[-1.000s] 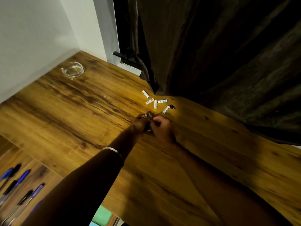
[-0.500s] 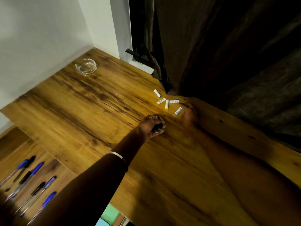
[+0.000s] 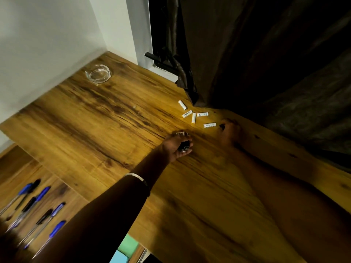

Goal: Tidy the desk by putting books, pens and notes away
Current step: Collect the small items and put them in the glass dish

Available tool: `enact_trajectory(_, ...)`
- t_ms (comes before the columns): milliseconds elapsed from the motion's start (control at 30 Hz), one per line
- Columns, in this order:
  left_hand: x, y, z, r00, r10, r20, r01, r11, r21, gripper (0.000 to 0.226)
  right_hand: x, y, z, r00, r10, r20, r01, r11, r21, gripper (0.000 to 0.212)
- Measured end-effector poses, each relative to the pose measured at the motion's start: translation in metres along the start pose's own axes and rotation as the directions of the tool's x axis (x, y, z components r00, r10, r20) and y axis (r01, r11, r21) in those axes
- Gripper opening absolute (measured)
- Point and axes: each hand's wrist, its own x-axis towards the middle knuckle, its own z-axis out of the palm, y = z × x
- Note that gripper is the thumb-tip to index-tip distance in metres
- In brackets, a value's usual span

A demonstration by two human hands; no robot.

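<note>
Five batteries (image 3: 193, 117) on desk (image 3: 114, 130), left hand (image 3: 177, 147) gripping sth

"Heybright" on one white battery (image 3: 187, 114), other batteries' print unreadable

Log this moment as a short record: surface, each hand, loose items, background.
surface: wooden desk
left hand: grips a small dark object, identity unclear
right hand: by the nearest battery, pinching something small and dark
batteries: five white cells lying loose near the curtain
glass ashtray: far corner by the wall
pens: blue- and black-capped, on a lower wooden surface at left
</note>
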Motion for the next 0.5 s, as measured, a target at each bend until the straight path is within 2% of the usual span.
enact_trajectory(33, -0.001, -0.002, 0.002, 1.0, 0.001, -0.01, -0.001, 1.0, 0.002, 0.038, -0.002, 0.001, -0.006, 0.998, 0.024, 0.052, -0.025, 1.0, 0.018, 0.032)
enact_trajectory(133, -0.003, -0.001, 0.004, 0.999, 0.005, -0.033, -0.006, 1.0, -0.015, 0.026, -0.015, -0.002, -0.008, 0.999, 0.044, 0.023, -0.046, 0.99, 0.133, 0.028)
enact_trajectory(233, -0.005, -0.002, 0.011, 1.0, 0.007, -0.028, -0.007, 1.0, -0.01, 0.006, -0.046, -0.019, -0.004, 0.993, -0.021, 0.117, -0.005, 0.976, 0.22, 0.025)
enact_trajectory(333, -0.009, -0.005, 0.013, 0.999, 0.039, -0.001, -0.039, 0.999, -0.034, 0.011, -0.073, -0.038, -0.001, 0.98, -0.115, 0.161, 0.06, 0.948, 0.314, 0.024)
enact_trajectory(500, -0.022, -0.012, 0.006, 0.999, 0.042, -0.001, -0.042, 0.99, -0.133, 0.024, -0.096, -0.051, 0.001, 0.961, -0.163, 0.223, 0.102, 0.96, 0.26, 0.028)
